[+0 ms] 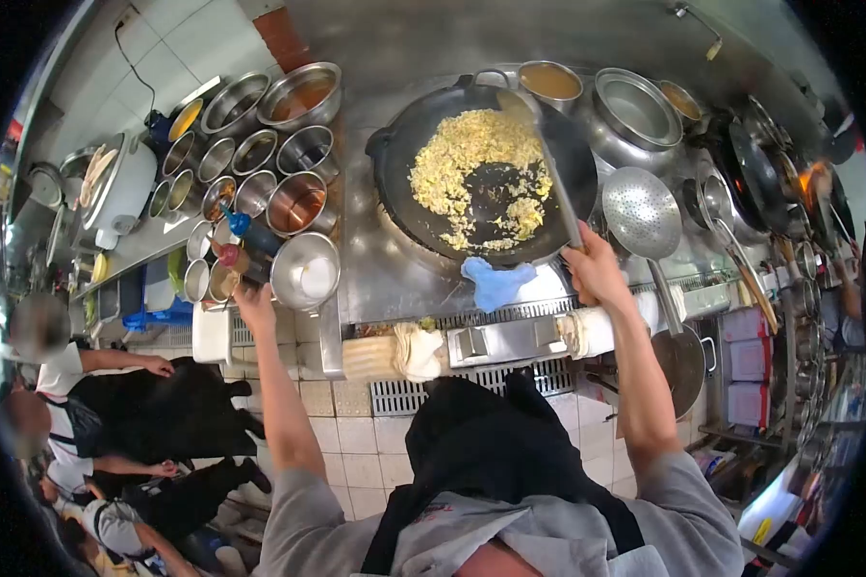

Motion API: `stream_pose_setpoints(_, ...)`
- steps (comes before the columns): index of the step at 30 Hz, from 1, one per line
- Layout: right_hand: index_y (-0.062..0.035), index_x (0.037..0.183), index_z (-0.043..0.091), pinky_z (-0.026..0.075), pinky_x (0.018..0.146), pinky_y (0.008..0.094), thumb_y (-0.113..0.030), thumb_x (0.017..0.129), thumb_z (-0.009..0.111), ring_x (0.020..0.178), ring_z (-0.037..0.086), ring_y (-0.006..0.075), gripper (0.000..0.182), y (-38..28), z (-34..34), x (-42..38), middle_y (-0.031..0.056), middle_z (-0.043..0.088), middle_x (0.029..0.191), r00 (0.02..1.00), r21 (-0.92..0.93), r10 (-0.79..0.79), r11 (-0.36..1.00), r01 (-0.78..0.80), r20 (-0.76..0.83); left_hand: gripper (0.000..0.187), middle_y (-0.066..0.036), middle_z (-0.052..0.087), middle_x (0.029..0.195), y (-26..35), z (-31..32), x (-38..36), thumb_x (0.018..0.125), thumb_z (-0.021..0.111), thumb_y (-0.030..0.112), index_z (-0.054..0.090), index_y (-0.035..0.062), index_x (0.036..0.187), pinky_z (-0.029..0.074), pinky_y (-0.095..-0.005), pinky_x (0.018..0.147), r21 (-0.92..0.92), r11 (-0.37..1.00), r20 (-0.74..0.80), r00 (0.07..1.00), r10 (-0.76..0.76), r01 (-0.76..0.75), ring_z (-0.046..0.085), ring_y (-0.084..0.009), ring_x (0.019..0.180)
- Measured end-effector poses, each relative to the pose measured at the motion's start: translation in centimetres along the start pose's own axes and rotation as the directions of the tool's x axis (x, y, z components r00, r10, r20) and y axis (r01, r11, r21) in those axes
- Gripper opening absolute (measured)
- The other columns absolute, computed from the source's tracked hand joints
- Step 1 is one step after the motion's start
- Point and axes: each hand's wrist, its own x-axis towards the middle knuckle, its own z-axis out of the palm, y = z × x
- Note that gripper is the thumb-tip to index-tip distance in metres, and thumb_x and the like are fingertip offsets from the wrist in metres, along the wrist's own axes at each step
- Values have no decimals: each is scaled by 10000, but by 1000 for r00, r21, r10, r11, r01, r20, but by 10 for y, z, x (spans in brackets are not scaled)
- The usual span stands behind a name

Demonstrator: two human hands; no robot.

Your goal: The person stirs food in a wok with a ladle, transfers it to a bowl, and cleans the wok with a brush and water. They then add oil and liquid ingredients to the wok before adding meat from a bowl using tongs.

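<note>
Fried rice with egg (476, 149) lies in a ring inside a large black wok (394, 192), with a patch of bare metal in the middle. My right hand (597, 267) is closed round the handle of a long wok spatula (561, 188); its head rests in the rice at the far side of the wok. On the left, my left hand (254, 306) is closed on what looks like a dark bottle (250, 266) with a reddish top, among the seasoning pots. The fingers there are partly hidden. A steel bowl of white seasoning (316, 281) stands just right of that hand.
Steel pots with sauces (298, 202) crowd the left counter. A blue cloth (496, 283) lies at the wok's near rim. To the right are a perforated strainer (642, 213), a lidded pot (637, 108) and another wok near flames. Co-workers (135, 404) stand at the lower left.
</note>
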Motion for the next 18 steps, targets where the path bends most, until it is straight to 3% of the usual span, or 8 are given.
stream_pose_setpoints(3, -26, 1455, 348, 361, 386, 250, -99, 871, 600, 452, 455, 60, 640, 6, 20, 17, -23, 467, 597, 990, 13, -6, 1000, 5, 139, 655, -181, 563, 1236, 28, 25, -60, 840, 699, 50, 344, -23, 1386, 457, -327, 927, -82, 997, 9, 1000, 14, -13, 568, -226, 1118)
stream_pose_setpoints(4, -13, 1454, 336, 432, 438, 313, -92, 858, 603, 453, 538, 164, 658, 9, 21, 16, 61, 565, 615, 983, -34, 14, 999, -8, 182, 623, -173, 565, 1243, 53, 40, -90, 843, 700, 61, 383, -24, 1373, 457, -323, 925, -51, 998, 76, 996, 43, -40, 562, -224, 1127)
stream_pose_setpoints(6, -44, 1456, 342, 479, 507, 383, -82, 847, 590, 506, 593, 276, 659, 37, 6, 8, 166, 619, 693, 933, -359, -261, 870, 339, 248, 498, -158, 570, 1259, 113, 88, -156, 858, 697, 106, 505, -28, 1297, 452, -326, 936, -203, 979, 212, 977, 34, 11, 551, -216, 1141)
stream_pose_setpoints(7, -60, 1457, 345, 502, 541, 418, -77, 841, 583, 533, 620, 332, 661, 48, 1, 2, 218, 646, 732, 872, -491, -378, 721, 489, 312, 489, -156, 573, 1270, 126, 111, -183, 852, 703, 146, 529, -30, 1275, 449, -353, 950, -121, 992, 304, 951, 60, -24, 555, -228, 1144)
stream_pose_setpoints(8, -134, 1439, 397, 522, 645, 494, -78, 837, 552, 641, 635, 427, 624, 31, -11, -19, 283, 638, 792, 923, -665, -232, 642, 381, 306, 478, -162, 576, 1265, 168, 128, -207, 853, 697, 180, 544, -28, 1255, 446, -388, 961, 20, 985, 442, 885, 146, -173, 569, -284, 1136)
stream_pose_setpoints(11, -189, 1410, 447, 529, 643, 496, -92, 834, 539, 628, 644, 393, 591, 19, -66, -40, 229, 643, 708, 923, -825, -222, 418, 381, 314, 420, -180, 584, 1228, 227, 181, -246, 856, 673, 210, 585, -3, 1207, 431, -414, 972, 18, 860, 598, 695, 400, -510, 542, -340, 1144)
stream_pose_setpoints(14, -171, 1411, 442, 533, 631, 488, -100, 820, 555, 619, 642, 385, 606, 32, -98, -77, 210, 650, 693, 947, -807, -224, 499, 316, 232, 345, -188, 606, 1149, 231, 231, -261, 847, 660, 233, 638, 16, 1115, 421, -423, 953, 106, 714, 632, 601, 489, -692, 523, -348, 1110)
stream_pose_setpoints(18, -99, 1449, 373, 516, 648, 378, -62, 842, 600, 590, 614, 329, 650, 38, -111, -124, 215, 602, 662, 986, -458, -90, 877, 144, 137, 298, -168, 632, 962, 232, 251, -249, 849, 657, 270, 663, 6, 987, 436, -439, 874, 69, 805, 722, 587, 367, -589, 545, -355, 954)
